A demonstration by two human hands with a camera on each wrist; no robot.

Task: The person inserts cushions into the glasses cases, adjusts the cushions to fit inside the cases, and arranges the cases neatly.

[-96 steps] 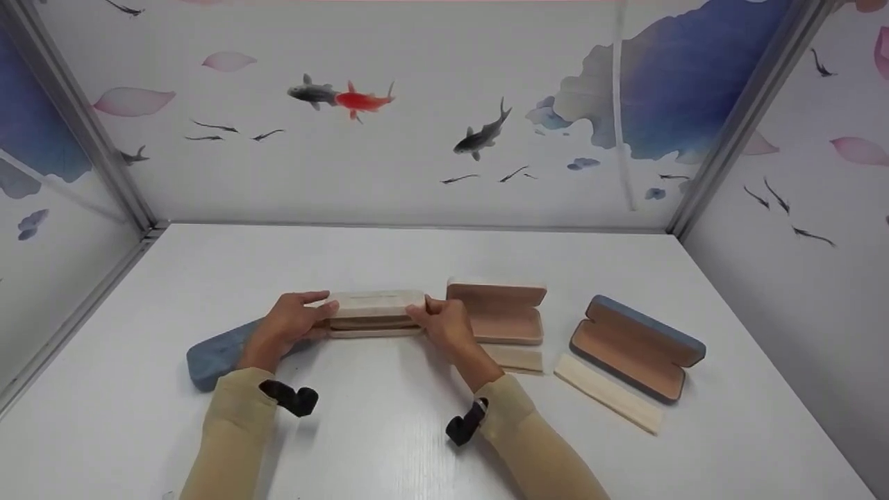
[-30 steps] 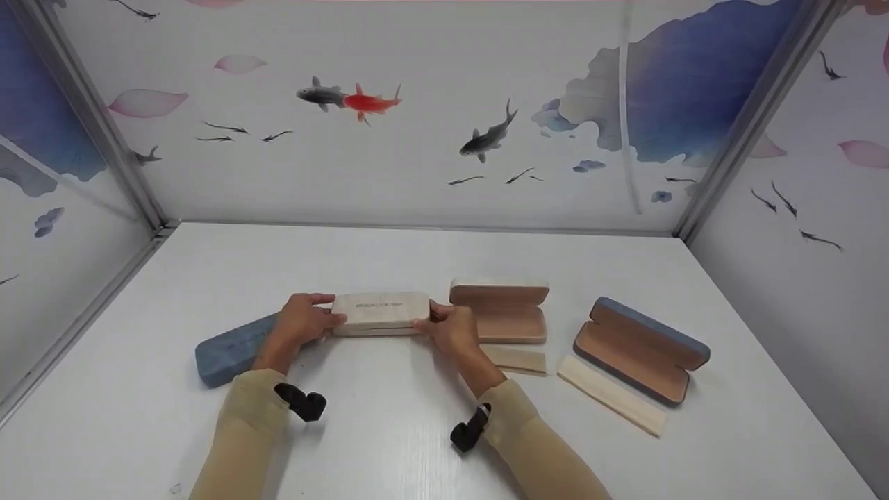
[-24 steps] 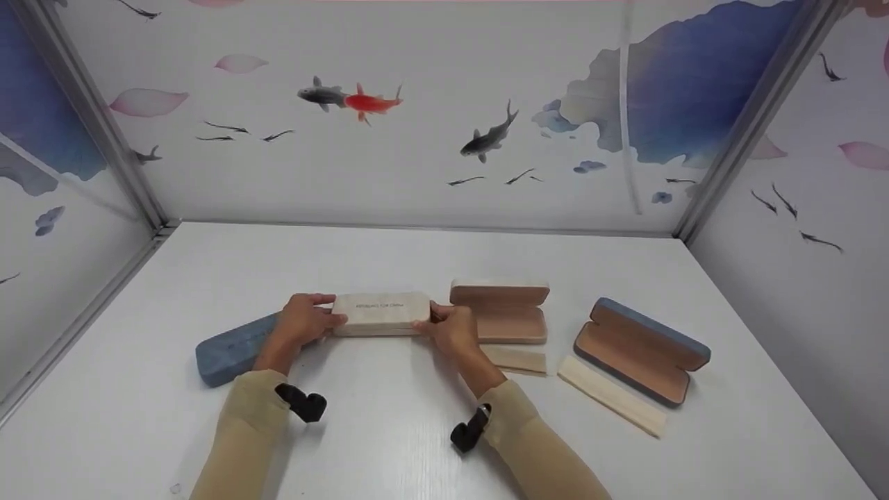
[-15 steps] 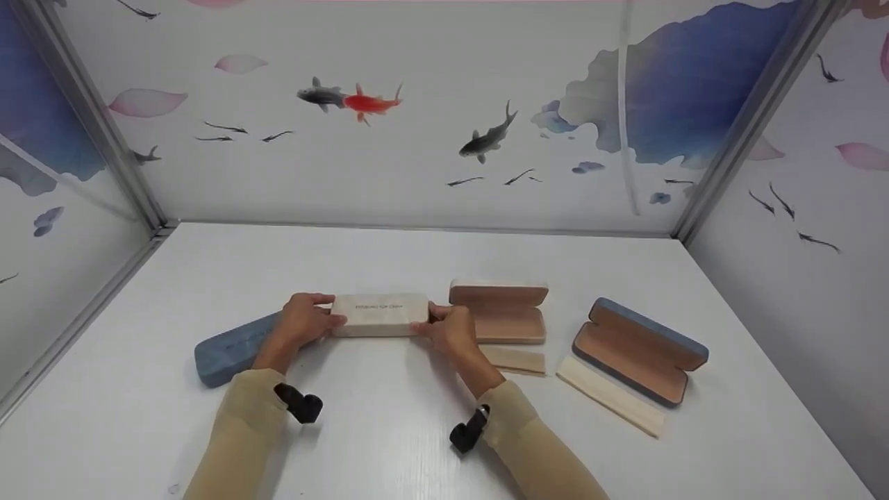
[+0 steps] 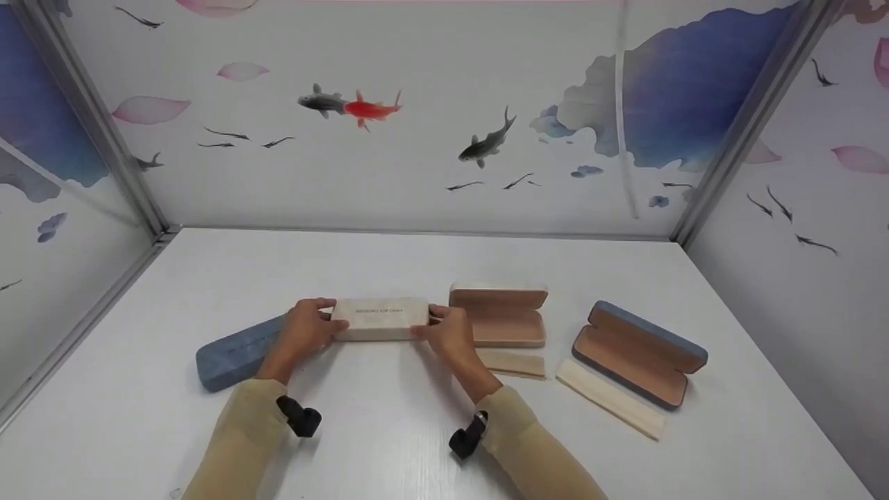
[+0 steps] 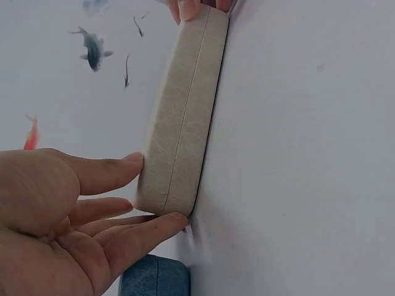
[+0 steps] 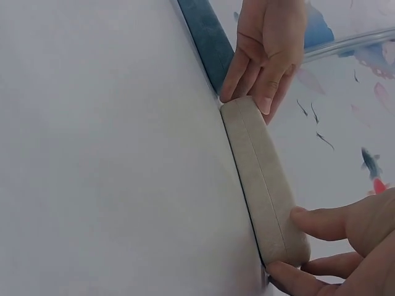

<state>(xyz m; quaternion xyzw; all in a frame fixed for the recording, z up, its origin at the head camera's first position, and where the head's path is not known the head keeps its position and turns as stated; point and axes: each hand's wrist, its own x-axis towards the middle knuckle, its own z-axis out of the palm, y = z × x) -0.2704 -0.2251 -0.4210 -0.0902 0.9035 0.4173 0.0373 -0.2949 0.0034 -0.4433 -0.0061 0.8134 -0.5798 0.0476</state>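
Observation:
A cream glasses case (image 5: 380, 321) with printed lettering on its lid lies closed on the table, its seam a thin line in both wrist views. My left hand (image 5: 303, 332) holds its left end, thumb on the lid and fingertips at the end and lower edge. At the other end my right hand (image 5: 451, 337) pinches it, with the thumb (image 7: 321, 222) on the lid edge and a fingertip low by the table. Behind my left wrist, partly hidden, lies a closed blue glasses case (image 5: 236, 353).
Right of my right hand stands an open cream case (image 5: 503, 333) with brown lining, a folded beige cloth (image 5: 517, 363) before it. Farther right are an open blue case (image 5: 635, 357) and a folded cream cloth (image 5: 611, 399). Printed panels wall the white table (image 5: 389, 437).
The cream case's lid, partly raised 3.2 s ago, came down to a narrow gap by 1.0 s ago and is now closed. Both hands stay at its ends.

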